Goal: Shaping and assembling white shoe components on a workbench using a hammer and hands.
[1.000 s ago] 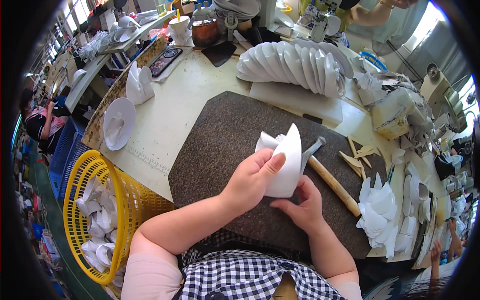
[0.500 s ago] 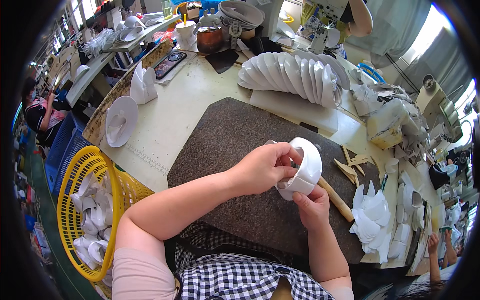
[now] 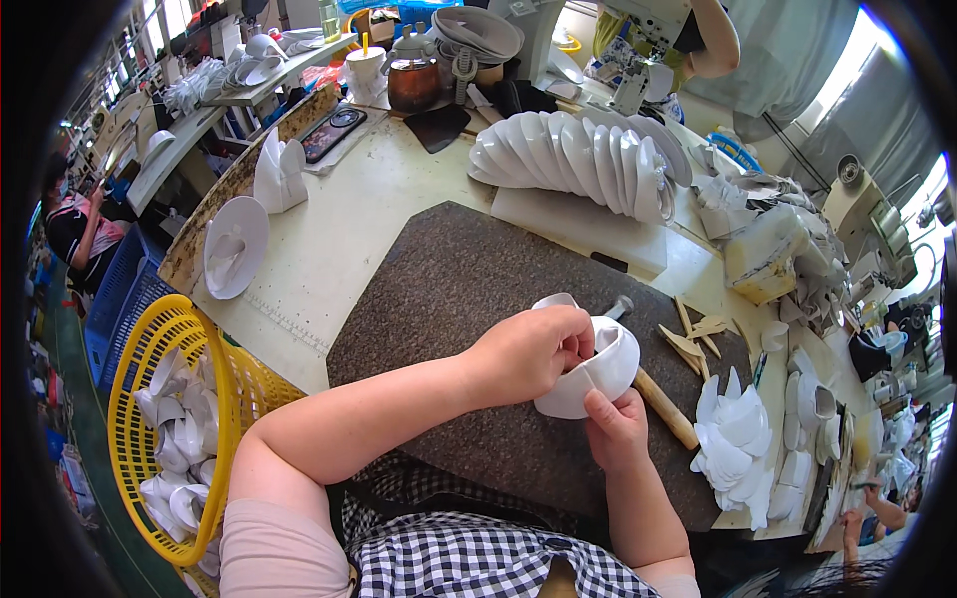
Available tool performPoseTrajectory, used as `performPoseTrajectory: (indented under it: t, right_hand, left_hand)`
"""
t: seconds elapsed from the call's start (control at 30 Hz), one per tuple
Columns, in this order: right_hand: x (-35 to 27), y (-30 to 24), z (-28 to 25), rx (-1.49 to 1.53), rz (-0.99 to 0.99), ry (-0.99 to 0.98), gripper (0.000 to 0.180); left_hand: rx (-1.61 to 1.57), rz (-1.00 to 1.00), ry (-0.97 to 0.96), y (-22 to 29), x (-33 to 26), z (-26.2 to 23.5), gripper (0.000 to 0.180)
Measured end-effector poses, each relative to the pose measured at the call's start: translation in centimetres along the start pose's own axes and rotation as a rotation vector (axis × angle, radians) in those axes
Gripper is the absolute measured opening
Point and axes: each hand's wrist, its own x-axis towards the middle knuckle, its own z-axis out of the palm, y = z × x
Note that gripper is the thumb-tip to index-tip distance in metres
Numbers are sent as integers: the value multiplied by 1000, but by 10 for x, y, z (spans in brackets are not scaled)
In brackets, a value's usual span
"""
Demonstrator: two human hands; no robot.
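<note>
Over the dark stone slab [image 3: 439, 309] I hold a glossy white shoe upper [image 3: 605, 371], curved round into an open ring. My left hand [image 3: 538, 351] is closed, its fingers reaching over the rim and into the opening, where the fingertips are partly hidden. My right hand [image 3: 616, 427] grips the near right edge, thumb against the outer face. Just beyond the piece, on the slab, lies a hammer [image 3: 666, 407] with a wooden handle, its metal head showing behind the upper.
A yellow basket [image 3: 231, 439] of white pieces stands at left. Flat white pieces [image 3: 735, 444] and wooden sticks [image 3: 688, 344] lie at right. Behind the slab is a row of white uppers [image 3: 573, 159]. A phone [image 3: 334, 133] and glass teapot [image 3: 413, 80] sit farther back.
The upper has turned in my hands, its opening now facing more upward. My left hand has shifted deeper over the rim, and the hammer head has come into sight.
</note>
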Motion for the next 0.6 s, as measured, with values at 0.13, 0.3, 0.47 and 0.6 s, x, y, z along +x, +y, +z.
performPoseTrajectory:
  t: [0.13, 0.3, 0.47, 0.6]
  right_hand:
    - [1, 9, -1, 98, -93, 60, 37]
    - [3, 10, 3, 167, -144, 93, 38]
    - [3, 15, 2, 195, -120, 37, 42]
    - [4, 18, 3, 187, -115, 29, 41]
  left_hand:
    - [187, 391, 489, 2, 6, 0, 23]
    - [231, 498, 519, 5, -33, 21, 32]
    - [244, 381, 538, 5, -32, 30, 36]
    - [170, 311, 474, 6, -35, 26, 29]
